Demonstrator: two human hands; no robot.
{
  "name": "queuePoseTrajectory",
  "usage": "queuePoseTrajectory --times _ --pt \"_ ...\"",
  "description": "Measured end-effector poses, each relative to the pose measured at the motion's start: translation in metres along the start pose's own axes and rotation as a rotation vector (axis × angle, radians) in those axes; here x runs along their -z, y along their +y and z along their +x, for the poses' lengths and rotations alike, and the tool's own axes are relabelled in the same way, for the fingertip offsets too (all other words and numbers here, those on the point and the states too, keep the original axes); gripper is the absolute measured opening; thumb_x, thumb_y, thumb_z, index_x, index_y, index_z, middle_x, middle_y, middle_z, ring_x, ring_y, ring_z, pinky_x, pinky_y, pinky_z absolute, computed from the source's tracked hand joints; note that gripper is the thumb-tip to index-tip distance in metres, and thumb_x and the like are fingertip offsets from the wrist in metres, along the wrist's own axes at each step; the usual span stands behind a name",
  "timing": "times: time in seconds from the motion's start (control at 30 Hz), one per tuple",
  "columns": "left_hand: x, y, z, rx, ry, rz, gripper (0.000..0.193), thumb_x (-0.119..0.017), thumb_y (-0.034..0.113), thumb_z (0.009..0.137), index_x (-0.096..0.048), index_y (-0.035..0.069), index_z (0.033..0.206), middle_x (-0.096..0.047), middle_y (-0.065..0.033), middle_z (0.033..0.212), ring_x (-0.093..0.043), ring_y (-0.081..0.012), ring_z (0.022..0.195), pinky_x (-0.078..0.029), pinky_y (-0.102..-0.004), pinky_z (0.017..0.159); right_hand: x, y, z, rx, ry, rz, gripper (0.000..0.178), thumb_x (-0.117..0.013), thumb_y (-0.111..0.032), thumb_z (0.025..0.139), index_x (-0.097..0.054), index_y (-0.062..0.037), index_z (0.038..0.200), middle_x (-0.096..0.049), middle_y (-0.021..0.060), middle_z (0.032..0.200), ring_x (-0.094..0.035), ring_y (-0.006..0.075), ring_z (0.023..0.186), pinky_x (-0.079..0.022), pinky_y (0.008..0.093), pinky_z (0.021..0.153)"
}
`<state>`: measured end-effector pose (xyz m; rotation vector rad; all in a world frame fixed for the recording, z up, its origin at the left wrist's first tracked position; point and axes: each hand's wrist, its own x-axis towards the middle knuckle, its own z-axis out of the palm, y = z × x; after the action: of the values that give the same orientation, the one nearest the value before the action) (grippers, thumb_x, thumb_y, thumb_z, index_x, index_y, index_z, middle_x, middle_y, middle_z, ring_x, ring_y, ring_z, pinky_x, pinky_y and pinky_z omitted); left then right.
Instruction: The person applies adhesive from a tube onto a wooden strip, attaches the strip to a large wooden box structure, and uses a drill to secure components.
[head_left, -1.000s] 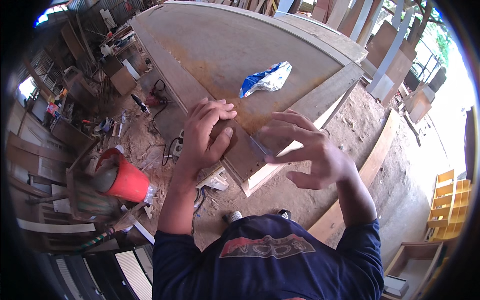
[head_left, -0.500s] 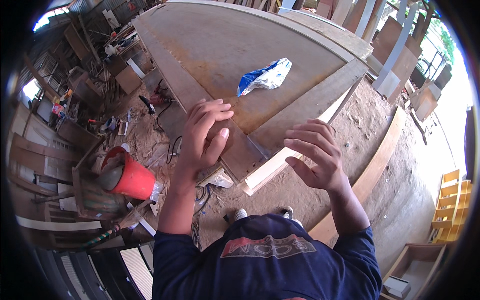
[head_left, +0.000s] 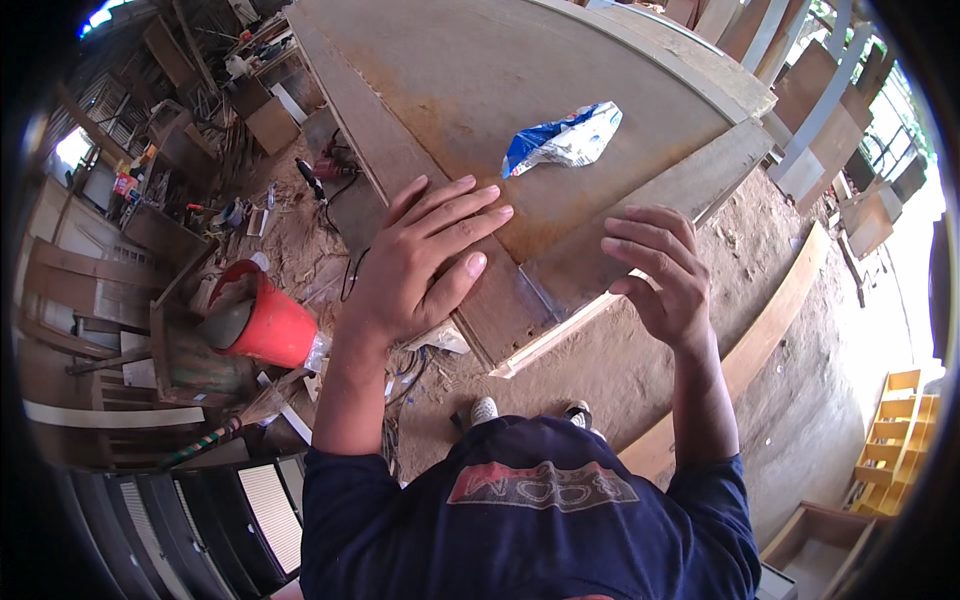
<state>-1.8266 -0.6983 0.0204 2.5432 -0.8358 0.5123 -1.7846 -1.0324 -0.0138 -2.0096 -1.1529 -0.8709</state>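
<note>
Fingers spread and bare, my left hand (head_left: 425,255) is over the near left side of a large wooden panel (head_left: 470,80) with a raised frame along its edges. I cannot tell whether its palm touches the wood. Over by the panel's near right edge is my right hand (head_left: 662,275), fingers stretched and slightly curled, thumb apart, holding nothing. A crumpled blue and white plastic packet (head_left: 565,140) lies on the panel beyond both hands. Brownish stains mark the surface around the near corner joint.
Left of the panel, a red bucket (head_left: 265,315) stands among wood scraps, with a power drill (head_left: 335,165) near the panel's edge. A long curved board (head_left: 770,325) lies on the ground at right. Farther right stands a yellow shelf-like frame (head_left: 893,440); boards lean at the back.
My left hand has opened wider, its fingers reaching farther over the panel. The right hand has shifted slightly right and up. The view has moved, so the panel and packet sit farther right.
</note>
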Motion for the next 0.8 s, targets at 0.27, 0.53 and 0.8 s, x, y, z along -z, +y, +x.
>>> queuePoseTrajectory --times 0.27,0.53,0.8 --pt "0.005 0.0 0.003 0.008 -0.069 -0.007 0.051 -0.055 0.033 0.11 -0.064 0.015 0.157 -0.057 -0.0106 0.166 -0.046 -0.0335 0.159 -0.021 -0.0535 0.135 0.018 -0.019 0.014 -0.102 -0.095 0.039 0.042 -0.085 -0.023 0.092 -0.078 -0.0074 0.131 -0.078 0.011 0.13 -0.07 0.0335 0.128 -0.053 0.0495 0.11" --pt "0.005 0.0 0.002 0.007 -0.072 0.043 0.053 -0.056 0.037 0.112 -0.059 0.017 0.161 -0.054 -0.012 0.169 -0.043 -0.0335 0.161 -0.02 -0.0549 0.136 0.025 -0.043 0.1 -0.111 -0.103 0.112 0.049 -0.06 -0.036 0.112 -0.066 -0.0027 0.147 -0.07 0.0225 0.139 -0.061 0.0429 0.136 -0.045 0.0508 0.12" --pt "0.021 -0.034 0.025 0.134 0.181 -0.003 0.071 -0.054 0.045 0.113 -0.041 0.002 0.169 -0.034 -0.0255 0.178 -0.031 -0.0401 0.166 -0.017 -0.0492 0.137 -0.024 -0.011 0.075 -0.151 -0.171 -0.034 0.07 -0.044 -0.062 0.114 -0.051 -0.0132 0.164 -0.037 0.026 0.174 -0.028 0.0459 0.166 -0.027 0.0601 0.132"
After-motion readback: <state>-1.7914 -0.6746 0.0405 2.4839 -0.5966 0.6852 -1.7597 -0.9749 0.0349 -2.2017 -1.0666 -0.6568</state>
